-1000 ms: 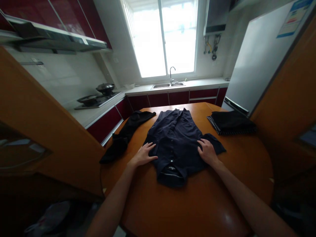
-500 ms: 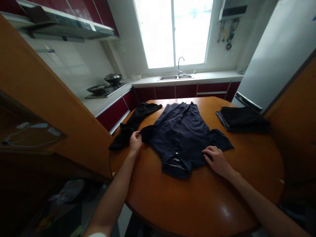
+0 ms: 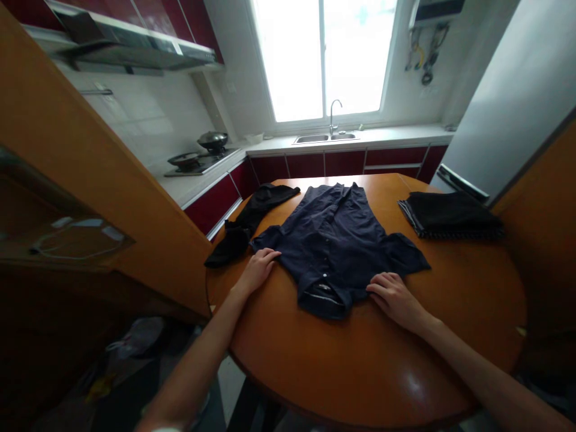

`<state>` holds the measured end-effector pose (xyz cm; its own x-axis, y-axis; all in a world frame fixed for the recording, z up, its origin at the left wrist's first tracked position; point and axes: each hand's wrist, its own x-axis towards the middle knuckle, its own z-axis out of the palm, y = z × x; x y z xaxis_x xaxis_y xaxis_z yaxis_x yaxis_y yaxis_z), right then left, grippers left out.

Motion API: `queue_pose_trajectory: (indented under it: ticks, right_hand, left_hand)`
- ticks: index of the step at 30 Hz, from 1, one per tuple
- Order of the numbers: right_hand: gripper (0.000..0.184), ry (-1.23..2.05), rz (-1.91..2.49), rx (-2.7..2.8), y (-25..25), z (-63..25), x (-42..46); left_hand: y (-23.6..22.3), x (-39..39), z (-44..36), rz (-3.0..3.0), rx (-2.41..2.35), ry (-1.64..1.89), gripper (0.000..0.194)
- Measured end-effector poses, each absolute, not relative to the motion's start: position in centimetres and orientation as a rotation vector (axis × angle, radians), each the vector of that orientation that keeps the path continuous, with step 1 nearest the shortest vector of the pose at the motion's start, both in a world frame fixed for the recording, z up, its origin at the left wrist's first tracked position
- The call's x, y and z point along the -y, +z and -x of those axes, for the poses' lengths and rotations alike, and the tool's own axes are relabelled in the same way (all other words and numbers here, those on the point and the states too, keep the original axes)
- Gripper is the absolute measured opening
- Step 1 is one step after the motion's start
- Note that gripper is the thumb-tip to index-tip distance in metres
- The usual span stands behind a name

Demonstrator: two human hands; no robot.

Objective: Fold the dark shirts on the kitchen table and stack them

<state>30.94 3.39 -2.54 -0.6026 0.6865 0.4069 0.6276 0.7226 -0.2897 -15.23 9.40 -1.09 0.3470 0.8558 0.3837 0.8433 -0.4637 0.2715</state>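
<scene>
A dark navy short-sleeved button shirt (image 3: 335,240) lies spread front up on the round wooden table, its collar toward me and its hem toward the window. My left hand (image 3: 258,269) has its fingers closed on the shirt's edge by the left-side sleeve and shoulder. At the opposite shoulder, my right hand (image 3: 396,300) pinches the near edge between thumb and fingers, beside the collar. Both short sleeves stick out sideways. White buttons run down the front placket.
A crumpled black garment (image 3: 252,219) lies at the table's left side. Folded dark clothes (image 3: 450,216) are stacked at the right. The wooden table (image 3: 382,372) has a rounded edge. Beyond it stand a sink (image 3: 310,139), a stove with pans (image 3: 212,141) and a fridge (image 3: 499,108).
My left hand has gone from the sleeve's end inward to the shoulder edge, and that sleeve now lies flatter. My right hand's fingers have closed at the other shoulder. The view shifted slightly.
</scene>
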Motion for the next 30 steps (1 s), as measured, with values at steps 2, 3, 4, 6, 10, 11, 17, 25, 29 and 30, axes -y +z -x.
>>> queue_pose_trajectory:
  ticks: [2,3,4,6,10,11,17,25,29,30]
  right_hand:
    - [0.02,0.174,0.998,2.422,-2.4,-30.7,-3.7]
    - [0.02,0.193,1.009,2.406,-2.4,-30.8,-3.9]
    - [0.02,0.219,1.027,2.381,-2.2,-30.9,-4.1]
    - [0.02,0.271,1.072,2.315,-1.8,-31.7,-4.6]
    - [0.017,0.276,1.153,2.194,-0.8,-34.0,-5.9]
    - [0.016,0.269,1.17,2.186,-0.7,-34.6,-6.2]
    - [0.021,0.217,1.147,2.361,-1.2,-35.3,-5.8]
    - [0.039,0.119,0.904,2.473,-1.4,-31.8,-2.7]
    - [0.028,0.223,0.877,2.472,-1.6,-30.6,-2.5]
    - [0.027,0.264,0.893,2.434,-1.5,-30.4,-2.4]
  left_hand:
    - [-1.4,-10.7,16.1,-2.545,-1.59,0.785,0.038]
    - [-1.2,-11.2,16.5,-2.542,-1.553,0.793,0.038]
    - [-0.9,-11.6,16.9,-2.534,-1.502,0.8,0.038]
    - [0.3,-12.0,17.5,-2.485,-1.41,0.866,0.036]
    - [2.6,-12.3,18.1,-2.217,-1.483,1.145,0.026]
    - [2.9,-12.3,18.1,-2.144,-1.544,1.154,0.025]
    - [2.6,-10.1,16.5,-2.501,-1.583,0.819,0.043]
    - [1.2,-4.2,9.6,-2.888,-1.04,0.486,0.043]
    - [1.0,-2.9,7.5,-2.834,-0.924,0.427,0.038]
    - [1.0,-2.6,7.2,-2.835,-0.918,0.422,0.041]
